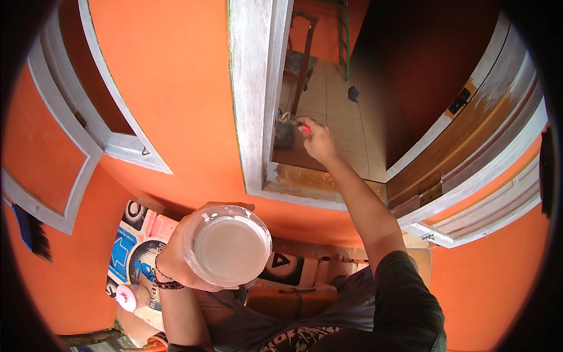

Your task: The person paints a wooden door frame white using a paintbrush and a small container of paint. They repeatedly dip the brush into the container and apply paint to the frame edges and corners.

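Note:
My left hand [174, 255] is wrapped round the side of a clear round plastic tub [191, 239] that holds a pale grey, milky liquid. The tub is held out in front of my body, its open top facing up. In my closed right hand [319, 142] is a small paintbrush [306, 128] with a red handle. Its pale, wet-looking tip points left, close to the inner side of the whitish door frame [255, 88]. From this angle I cannot tell whether the bristles touch the wood. A beaded bracelet circles my left wrist.
A wooden door [451, 176], partly coated white, stands open at right. Through the doorway a wooden chair [302, 64] shows on the tiled floor. At lower left, a sticker-covered surface [120, 252] bears a small cup [132, 297]. An open white-framed window [132, 144] breaks the orange wall.

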`<state>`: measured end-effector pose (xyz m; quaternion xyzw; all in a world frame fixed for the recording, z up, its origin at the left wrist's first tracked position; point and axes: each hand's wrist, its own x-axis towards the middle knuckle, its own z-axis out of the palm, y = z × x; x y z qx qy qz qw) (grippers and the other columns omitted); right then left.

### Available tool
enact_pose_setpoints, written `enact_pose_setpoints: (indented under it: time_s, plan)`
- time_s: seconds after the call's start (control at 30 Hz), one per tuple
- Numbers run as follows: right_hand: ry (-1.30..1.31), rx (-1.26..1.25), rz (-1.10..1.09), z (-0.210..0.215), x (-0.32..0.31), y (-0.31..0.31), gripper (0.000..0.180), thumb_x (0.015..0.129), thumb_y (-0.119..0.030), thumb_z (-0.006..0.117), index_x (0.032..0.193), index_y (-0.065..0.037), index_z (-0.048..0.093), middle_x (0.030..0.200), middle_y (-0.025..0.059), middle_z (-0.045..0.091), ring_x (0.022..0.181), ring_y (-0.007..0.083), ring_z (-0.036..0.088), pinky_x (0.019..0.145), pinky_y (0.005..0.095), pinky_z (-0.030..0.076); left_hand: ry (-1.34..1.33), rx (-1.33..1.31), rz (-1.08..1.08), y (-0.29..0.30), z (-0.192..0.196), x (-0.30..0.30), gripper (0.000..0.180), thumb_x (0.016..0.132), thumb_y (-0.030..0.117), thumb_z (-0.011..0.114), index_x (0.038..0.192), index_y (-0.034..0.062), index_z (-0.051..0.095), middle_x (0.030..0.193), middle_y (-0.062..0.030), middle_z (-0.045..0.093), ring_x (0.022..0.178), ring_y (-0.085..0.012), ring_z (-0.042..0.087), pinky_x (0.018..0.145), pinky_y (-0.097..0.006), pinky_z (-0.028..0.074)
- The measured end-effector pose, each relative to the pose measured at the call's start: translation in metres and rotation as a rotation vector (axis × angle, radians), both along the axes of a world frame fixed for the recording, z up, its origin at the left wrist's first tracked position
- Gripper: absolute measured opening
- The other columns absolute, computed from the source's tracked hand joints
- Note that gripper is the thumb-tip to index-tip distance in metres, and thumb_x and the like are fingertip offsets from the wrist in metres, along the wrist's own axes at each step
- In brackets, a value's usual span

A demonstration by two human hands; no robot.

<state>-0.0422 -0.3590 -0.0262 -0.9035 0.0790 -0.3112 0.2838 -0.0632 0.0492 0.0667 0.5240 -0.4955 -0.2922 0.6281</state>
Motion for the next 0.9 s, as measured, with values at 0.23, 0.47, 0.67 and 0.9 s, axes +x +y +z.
enact_pose_setpoints:
  time_s: [0.23, 0.47, 0.67, 0.9]
  plan:
    - [-0.086, 0.049, -0.087, 0.001, -0.009, 0.013, 0.029, 0.093, -0.014, 0.067, 0.122, -0.012, 0.069, 0.105, 0.022, 0.071, 0.096, 0.0405, 0.069, 0.083, 0.0456, 0.055, -0.02, -0.024, 0.027, -0.001, 0.006, 0.001, 0.105, 0.046, 0.017, 0.096, 0.139, -0.0001, 0.051, 0.132, -0.0114, 0.062, 0.12, -0.0217, 0.06, 0.105, -0.038, 0.045]
    - [0.0, 0.429, -0.255, 0.045, -0.069, 0.017, 0.028, 0.097, -0.03, 0.065, 0.111, -0.006, 0.07, 0.097, 0.0152, 0.071, 0.09, 0.0254, 0.067, 0.084, 0.0358, 0.052, -0.011, -0.033, 0.106, -0.013, 0.0, -0.007, 0.105, 0.046, 0.016, 0.096, 0.14, 0.0003, 0.05, 0.131, -0.0112, 0.062, 0.12, -0.0217, 0.06, 0.106, -0.038, 0.044]
    - [0.27, 0.598, 0.103, 0.087, -0.128, 0.036, 0.037, 0.103, -0.036, 0.054, 0.114, -0.001, 0.059, 0.097, 0.0101, 0.07, 0.088, 0.0167, 0.062, 0.079, 0.034, 0.05, 0.108, 0.131, 0.248, -0.03, -0.009, -0.024, 0.1, 0.051, 0.012, 0.095, 0.139, 0.0021, 0.05, 0.13, -0.0089, 0.063, 0.121, -0.0204, 0.059, 0.107, -0.037, 0.044]
    - [0.295, 0.388, 0.028, 0.116, -0.168, 0.051, 0.045, 0.105, -0.044, 0.054, 0.1, 0.0, 0.063, 0.085, 0.007, 0.065, 0.069, 0.0098, 0.058, 0.063, 0.0264, 0.048, 0.037, 0.282, 0.348, -0.064, -0.038, -0.058, 0.093, 0.056, 0.012, 0.095, 0.138, 0.0057, 0.051, 0.126, -0.0068, 0.065, 0.119, -0.019, 0.06, 0.103, -0.036, 0.047]
